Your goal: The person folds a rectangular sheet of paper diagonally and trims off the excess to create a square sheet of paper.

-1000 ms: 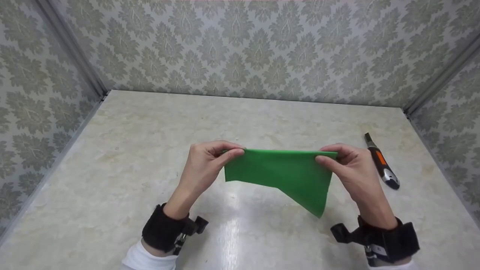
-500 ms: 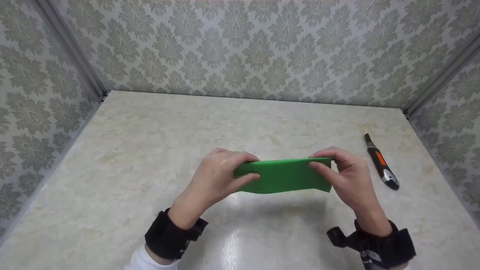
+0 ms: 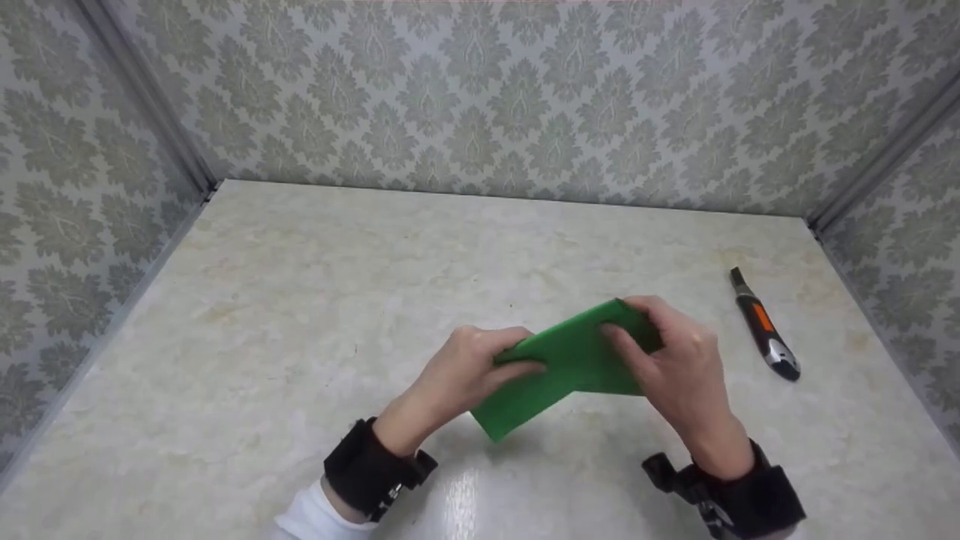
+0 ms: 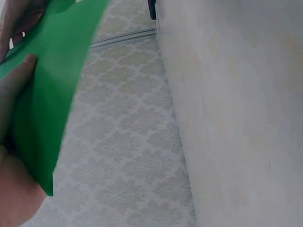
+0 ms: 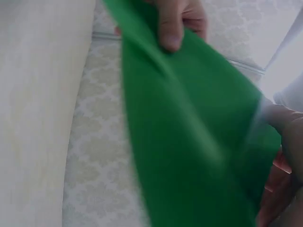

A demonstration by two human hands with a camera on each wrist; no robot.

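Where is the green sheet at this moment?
In the head view, the green sheet is right of centre, above the tabletop, held between the left hand and the right hand; the black-and-orange tool lies farther right.

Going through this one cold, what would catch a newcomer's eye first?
Probably the bright green sheet, held up over the table between the left hand and the right hand. Next, the dark knife-like tool with an orange patch, lying beyond the right hand. Behind, patterned wallpaper fills the top of the head view.
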